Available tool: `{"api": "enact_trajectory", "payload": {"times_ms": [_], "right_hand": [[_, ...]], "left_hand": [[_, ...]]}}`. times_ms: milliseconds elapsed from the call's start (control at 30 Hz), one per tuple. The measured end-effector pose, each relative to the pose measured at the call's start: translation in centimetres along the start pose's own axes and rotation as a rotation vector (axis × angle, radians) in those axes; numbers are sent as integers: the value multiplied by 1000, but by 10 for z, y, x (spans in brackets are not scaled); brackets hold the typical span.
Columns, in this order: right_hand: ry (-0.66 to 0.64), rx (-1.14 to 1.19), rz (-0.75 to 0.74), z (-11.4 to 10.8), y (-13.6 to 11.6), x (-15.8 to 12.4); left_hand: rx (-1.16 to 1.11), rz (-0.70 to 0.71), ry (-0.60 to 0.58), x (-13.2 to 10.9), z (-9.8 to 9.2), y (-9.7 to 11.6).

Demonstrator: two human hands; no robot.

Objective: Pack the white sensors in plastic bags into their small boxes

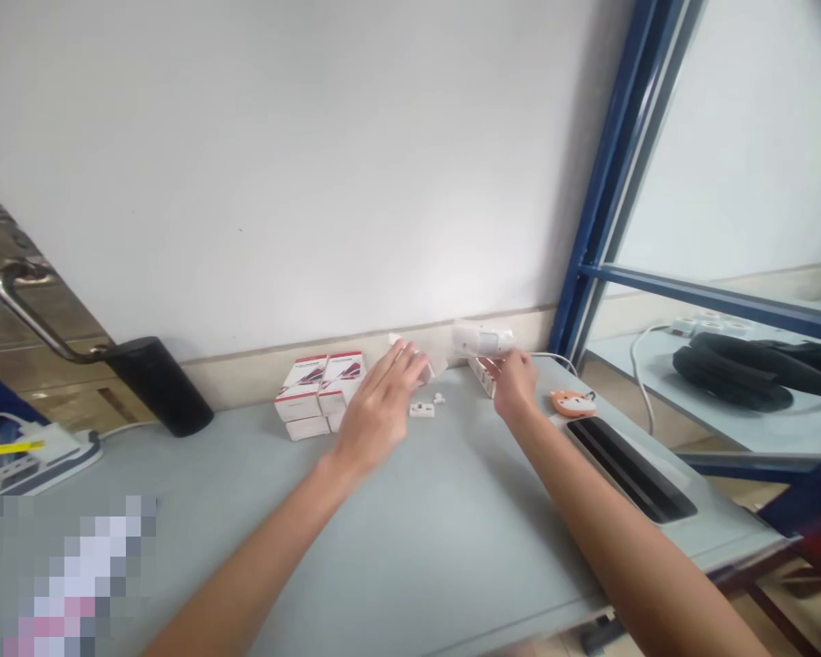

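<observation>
Fingers (398, 360) of both hands are busy to the right of the stack of boxes (305, 403), over the far side of the grey counter (410, 529). Well to the left of the stack lies a white power strip (34, 463) with a yellow strip across it; nearer, also left, a black cylinder (161, 385) leans at a tilt. Just beside the stack's right side, and partly covering it from this view, is the left hand (381, 401), its fingers stretched out and close together, with the tips at a crumpled clear wrapper (439, 351). Whether they pinch it, I cannot tell, as the thumb is hidden. Two small white parts (422, 411) rest right of the stack, between the hands. Farther right of it, a slim box with red print (483, 376) sits beneath a clear bag with a white piece inside (487, 340). The box's long axis slants from back left to front right, and the right hand (516, 380) is clearly the nearer one. That hand's fingers bend inward at the box's right side; what they grip, if anything, is too blurred to tell. Rightmost from the stack come an orange-and-white object (573, 403) and a black-topped device (633, 470).
</observation>
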State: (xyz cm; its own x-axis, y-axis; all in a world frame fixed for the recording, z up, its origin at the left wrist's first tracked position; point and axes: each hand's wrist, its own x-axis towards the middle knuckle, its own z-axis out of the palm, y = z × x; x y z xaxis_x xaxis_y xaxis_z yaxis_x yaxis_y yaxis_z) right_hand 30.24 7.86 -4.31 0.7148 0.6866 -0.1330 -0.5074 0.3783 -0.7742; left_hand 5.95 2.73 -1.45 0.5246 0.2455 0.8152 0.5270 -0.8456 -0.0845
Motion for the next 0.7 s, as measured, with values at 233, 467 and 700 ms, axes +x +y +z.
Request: {"api": "enact_trajectory", "payload": {"times_ms": [233,467,700], "right_hand": [[-10,19,36,-2,4,8],[-171,-33,98,0,4,-2],[-422,-273,142,7,12,-50]], "left_hand": [[-69,-239,-507,24,63,-49],[-347,-456,-380,16,64,-43],[-1268,-1076,-99,-9,14,18]]}}
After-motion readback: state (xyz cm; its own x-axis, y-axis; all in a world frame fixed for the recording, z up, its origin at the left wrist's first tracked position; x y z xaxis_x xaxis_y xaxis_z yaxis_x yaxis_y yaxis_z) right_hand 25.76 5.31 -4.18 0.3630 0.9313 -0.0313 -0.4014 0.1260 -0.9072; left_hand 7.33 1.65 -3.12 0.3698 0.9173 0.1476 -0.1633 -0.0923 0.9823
